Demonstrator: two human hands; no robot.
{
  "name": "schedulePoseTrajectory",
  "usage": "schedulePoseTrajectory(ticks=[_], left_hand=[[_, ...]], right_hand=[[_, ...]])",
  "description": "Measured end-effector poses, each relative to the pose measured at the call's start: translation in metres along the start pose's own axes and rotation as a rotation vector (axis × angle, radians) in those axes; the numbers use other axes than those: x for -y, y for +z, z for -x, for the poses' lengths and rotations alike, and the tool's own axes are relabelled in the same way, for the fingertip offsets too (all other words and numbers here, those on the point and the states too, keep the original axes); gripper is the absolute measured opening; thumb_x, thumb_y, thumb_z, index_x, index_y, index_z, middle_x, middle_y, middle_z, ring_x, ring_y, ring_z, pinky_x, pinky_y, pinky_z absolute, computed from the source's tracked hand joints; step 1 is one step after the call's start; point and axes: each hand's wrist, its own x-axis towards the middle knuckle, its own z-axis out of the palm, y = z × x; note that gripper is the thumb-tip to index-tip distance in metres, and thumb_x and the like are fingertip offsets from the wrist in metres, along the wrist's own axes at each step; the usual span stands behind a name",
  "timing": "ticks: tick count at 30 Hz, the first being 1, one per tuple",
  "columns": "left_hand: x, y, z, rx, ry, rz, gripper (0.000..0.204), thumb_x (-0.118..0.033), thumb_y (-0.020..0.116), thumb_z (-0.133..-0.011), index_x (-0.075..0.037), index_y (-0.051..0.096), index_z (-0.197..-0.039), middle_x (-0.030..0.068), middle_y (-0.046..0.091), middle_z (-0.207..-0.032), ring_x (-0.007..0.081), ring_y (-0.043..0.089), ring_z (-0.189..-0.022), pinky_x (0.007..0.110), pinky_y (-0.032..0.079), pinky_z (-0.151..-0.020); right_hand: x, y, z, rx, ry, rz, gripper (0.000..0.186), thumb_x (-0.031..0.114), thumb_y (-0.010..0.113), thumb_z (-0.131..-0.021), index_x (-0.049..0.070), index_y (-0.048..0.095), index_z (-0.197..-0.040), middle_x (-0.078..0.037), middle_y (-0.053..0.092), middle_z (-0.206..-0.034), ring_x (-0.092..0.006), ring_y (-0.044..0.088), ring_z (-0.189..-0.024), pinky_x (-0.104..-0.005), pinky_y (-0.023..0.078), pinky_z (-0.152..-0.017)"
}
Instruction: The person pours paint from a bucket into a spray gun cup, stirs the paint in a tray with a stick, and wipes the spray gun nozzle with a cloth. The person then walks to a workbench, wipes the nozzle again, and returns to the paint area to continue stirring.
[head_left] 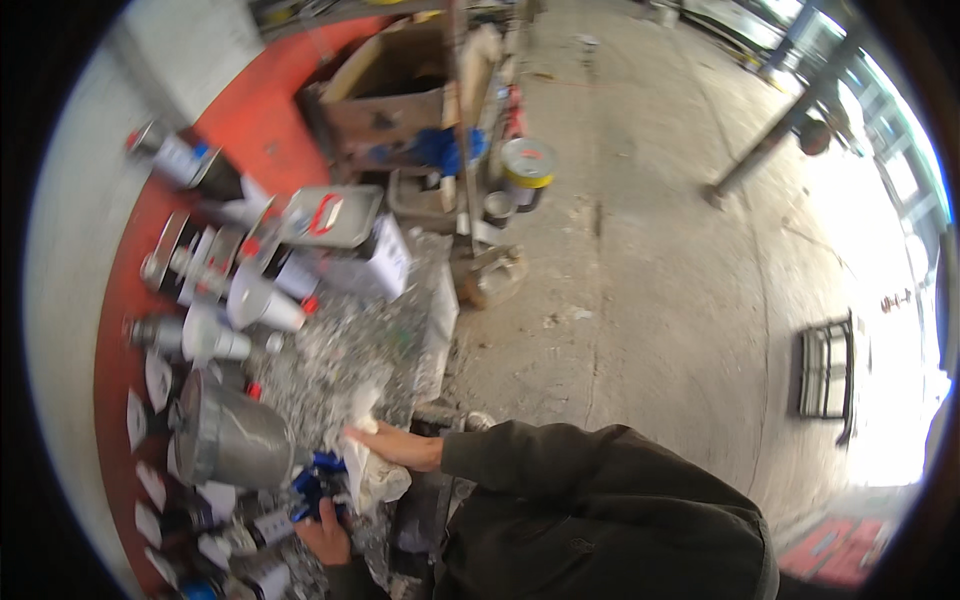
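1. My left hand (322,537) is closed round a blue spray gun (318,487) at the near left, beside the grey metal cup (235,440).
2. My right hand (385,445) presses a white rag (372,470) flat against the gun; I judge short, firm wipes with the gun held steady work best.
3. Farther left, white-labelled cans (215,335) with red caps lie tipped on the bench.
4. Behind them sits a white rectangular tin (350,245).
5. Far right of it, a brown cardboard box (390,100) and a yellow-banded round tin (527,165).
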Motion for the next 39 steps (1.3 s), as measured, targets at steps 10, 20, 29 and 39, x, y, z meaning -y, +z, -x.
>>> schedulePoseTrajectory(ticks=[10, 20, 29, 39], left_hand=[[-0.023, 0.008, 0.041, -0.281, -0.151, 0.305, 0.018, -0.011, 0.062, -0.095, -0.001, 0.061, -0.111, 0.0040, 0.066, -0.087, 0.0098, 0.057, -0.057, 0.024, 0.044, -0.047], [0.021, 0.004, 0.080, -0.573, -0.146, 0.217, 0.017, -0.015, 0.065, -0.095, 0.001, 0.065, -0.098, 0.0061, 0.068, -0.080, 0.0109, 0.057, -0.054, 0.025, 0.045, -0.048], [0.047, -0.015, 0.123, -0.667, -0.248, 0.138, 0.026, -0.024, 0.076, -0.087, 0.001, 0.068, -0.090, 0.0067, 0.068, -0.068, 0.0122, 0.062, -0.057, 0.028, 0.048, -0.055], [0.113, -0.042, 0.228, -1.016, -0.376, -0.076, 0.026, -0.021, 0.078, -0.084, 0.000, 0.064, -0.093, 0.0098, 0.066, -0.068, 0.0160, 0.064, -0.059, 0.031, 0.049, -0.056]], right_hand=[[-0.075, 0.064, -0.045, -0.198, -0.056, -0.457, 0.035, 0.033, 0.050, -0.103, 0.011, 0.049, -0.131, -0.004, 0.061, -0.109, -0.0152, 0.064, -0.093, -0.0332, 0.054, -0.076], [-0.115, 0.007, -0.083, 0.308, 0.560, -0.454, 0.040, 0.037, 0.057, -0.098, 0.007, 0.054, -0.125, -0.008, 0.062, -0.105, -0.0191, 0.063, -0.097, -0.0362, 0.054, -0.081], [-0.084, 0.050, -0.096, 0.139, 0.255, 0.457, 0.027, 0.013, 0.061, -0.092, 0.001, 0.062, -0.117, -0.007, 0.066, -0.104, -0.0143, 0.063, -0.091, -0.0306, 0.051, -0.078], [-0.005, -0.071, -0.144, -0.014, -0.259, 1.221, 0.062, 0.023, 0.072, -0.084, 0.000, 0.048, -0.136, -0.024, 0.055, -0.130, -0.0302, 0.055, -0.118, -0.0389, 0.042, -0.099]])
